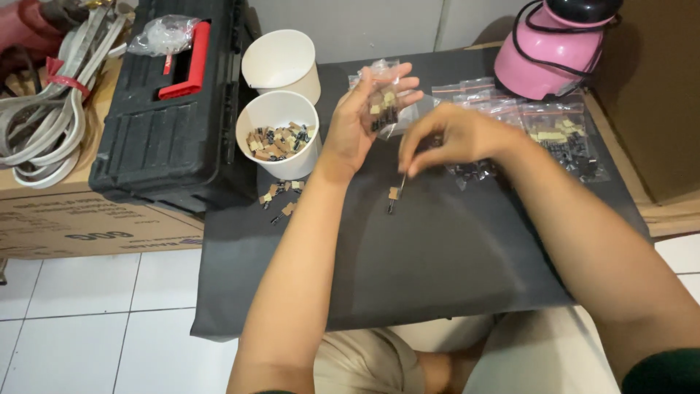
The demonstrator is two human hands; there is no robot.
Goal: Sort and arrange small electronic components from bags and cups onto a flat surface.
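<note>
My left hand (362,117) is raised over the black mat (437,248), palm up, holding a small clear plastic bag (384,102) with tan and black electronic parts in it. My right hand (456,138) hovers just to its right, fingertips pinched on the thin leads of one small tan and black component (394,195) that hangs down to the mat. A white paper cup (279,134) left of my left hand holds many of the same parts. A few loose parts (281,197) lie on the mat below that cup.
A second, empty white cup (281,62) stands behind the first. A black toolbox with a red handle (171,109) sits at left on a cardboard box (80,219). Several filled clear bags (547,131) lie at right before a pink appliance (550,51). White cables (51,109) are far left.
</note>
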